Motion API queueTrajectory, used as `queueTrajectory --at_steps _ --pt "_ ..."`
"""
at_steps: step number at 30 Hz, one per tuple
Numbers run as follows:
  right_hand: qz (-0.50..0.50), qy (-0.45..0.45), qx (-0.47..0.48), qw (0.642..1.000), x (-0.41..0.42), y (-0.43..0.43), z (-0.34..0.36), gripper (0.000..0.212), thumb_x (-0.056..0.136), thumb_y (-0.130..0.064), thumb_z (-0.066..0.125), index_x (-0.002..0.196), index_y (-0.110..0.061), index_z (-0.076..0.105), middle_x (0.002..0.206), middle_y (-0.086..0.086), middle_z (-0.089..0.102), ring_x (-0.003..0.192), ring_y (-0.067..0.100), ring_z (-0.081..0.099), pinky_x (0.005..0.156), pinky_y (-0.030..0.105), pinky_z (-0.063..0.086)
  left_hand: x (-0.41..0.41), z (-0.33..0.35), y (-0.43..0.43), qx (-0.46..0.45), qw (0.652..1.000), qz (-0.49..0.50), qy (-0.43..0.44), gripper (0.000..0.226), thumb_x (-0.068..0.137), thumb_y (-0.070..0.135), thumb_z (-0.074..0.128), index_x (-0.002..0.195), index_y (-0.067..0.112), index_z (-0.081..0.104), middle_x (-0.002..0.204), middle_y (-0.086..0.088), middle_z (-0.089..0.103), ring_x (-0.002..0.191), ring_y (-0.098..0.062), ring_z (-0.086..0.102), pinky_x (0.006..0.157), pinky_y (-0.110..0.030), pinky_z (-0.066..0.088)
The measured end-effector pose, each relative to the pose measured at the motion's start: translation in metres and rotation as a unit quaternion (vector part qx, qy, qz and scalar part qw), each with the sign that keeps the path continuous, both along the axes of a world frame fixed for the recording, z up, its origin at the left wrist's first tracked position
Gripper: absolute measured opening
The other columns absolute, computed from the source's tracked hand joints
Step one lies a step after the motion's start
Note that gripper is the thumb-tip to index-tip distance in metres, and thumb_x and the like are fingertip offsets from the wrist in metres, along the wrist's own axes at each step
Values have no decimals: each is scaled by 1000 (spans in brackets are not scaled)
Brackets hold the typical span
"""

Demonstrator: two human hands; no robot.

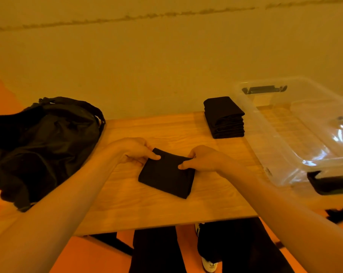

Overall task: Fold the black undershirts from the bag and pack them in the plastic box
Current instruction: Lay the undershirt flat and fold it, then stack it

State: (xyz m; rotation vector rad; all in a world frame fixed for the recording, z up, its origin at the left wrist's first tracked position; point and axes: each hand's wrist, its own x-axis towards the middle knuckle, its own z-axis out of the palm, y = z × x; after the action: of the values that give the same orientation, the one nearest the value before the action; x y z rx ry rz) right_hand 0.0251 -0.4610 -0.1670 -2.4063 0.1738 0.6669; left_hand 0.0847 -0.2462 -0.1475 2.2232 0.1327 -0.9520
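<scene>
A black undershirt (165, 175), folded into a small square, lies in the middle of the wooden table (147, 209). My left hand (133, 149) pinches its far left corner with thumb on top. My right hand (202, 157) pinches its far right corner the same way. A stack of several folded black undershirts (224, 117) stands at the table's far edge. To the right sits the clear plastic box (284, 146) with black latches; I see nothing inside it. The black bag (40, 142) slumps at the table's left end.
A pale wall runs right behind the table's far edge. Below the near edge are my dark trouser legs, white shoes and an orange floor. Bare tabletop shows between the bag and the folded stack.
</scene>
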Motion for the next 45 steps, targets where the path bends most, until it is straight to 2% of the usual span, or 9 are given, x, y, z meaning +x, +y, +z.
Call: queueTrajectory --at_steps 8,15,19,22,25,27,32,38,45 --pt "-78 3 62 995 -32 -24 0 29 95 -42 64 84 -17 56 84 0 55 75 11 52 60 24 38 -5 -6 -40 -120 989 29 -83 21 89 -4 70 99 14 62 92 -4 67 84 -15 64 79 -30 52" --pt "-145 -59 0 988 -86 -81 -3 38 99 -43 55 96 -5 61 80 3 55 72 14 53 58 25 37 -10 -20 -121 -119 973 -17 -196 21 93 4 69 113 9 67 107 -5 69 86 -10 63 71 -19 50" --pt "-106 -205 -228 946 -115 -90 -14 42 98 -53 49 110 -13 51 98 2 57 91 19 58 72 29 47 -37 -18 -135 -20 899 -93 -427 10 99 21 62 109 24 64 109 10 60 101 -6 56 78 -17 44" --pt "-40 -368 -284 885 -128 -75 -25 48 95 -51 45 120 -12 57 115 9 59 103 28 57 83 39 49 -77 -33 -113 -6 812 -241 -531 39 103 39 44 135 23 59 138 6 54 128 -9 46 111 -24 32" --pt "38 -376 -244 893 -134 -66 -47 59 102 -58 35 143 -18 52 150 11 48 139 28 43 111 42 38 -102 -54 -97 99 782 -400 -468 66 102 60 20 161 32 10 168 10 -4 154 -6 -11 117 -18 -16" --pt "68 -344 -251 902 -139 -62 -60 68 104 -64 23 153 -21 41 161 10 33 152 26 25 122 44 26 -101 -65 -94 134 774 -430 -445 73 99 66 14 160 33 -7 166 11 -20 149 -3 -28 117 -22 -23" --pt "41 -331 -255 908 -143 -65 -68 68 105 -60 11 158 -21 30 164 14 24 154 26 15 124 47 19 -72 -67 -107 128 774 -468 -406 74 98 68 23 157 40 -13 163 16 -28 144 1 -37 114 -22 -24" --pt "-31 -324 -276 904 -133 -75 -70 65 105 -55 18 155 -17 36 160 21 31 152 32 22 122 52 24 -17 -62 -139 139 703 -560 -415 69 95 69 9 156 41 -9 166 13 -19 150 -9 -28 126 -37 -8" --pt "-68 -326 -284 899 -125 -69 -71 69 104 -54 17 155 -12 36 160 25 29 152 36 21 123 53 20 -49 -62 -119 88 704 -517 -479 69 101 67 7 159 30 10 169 4 1 154 -11 -12 123 -30 -6"
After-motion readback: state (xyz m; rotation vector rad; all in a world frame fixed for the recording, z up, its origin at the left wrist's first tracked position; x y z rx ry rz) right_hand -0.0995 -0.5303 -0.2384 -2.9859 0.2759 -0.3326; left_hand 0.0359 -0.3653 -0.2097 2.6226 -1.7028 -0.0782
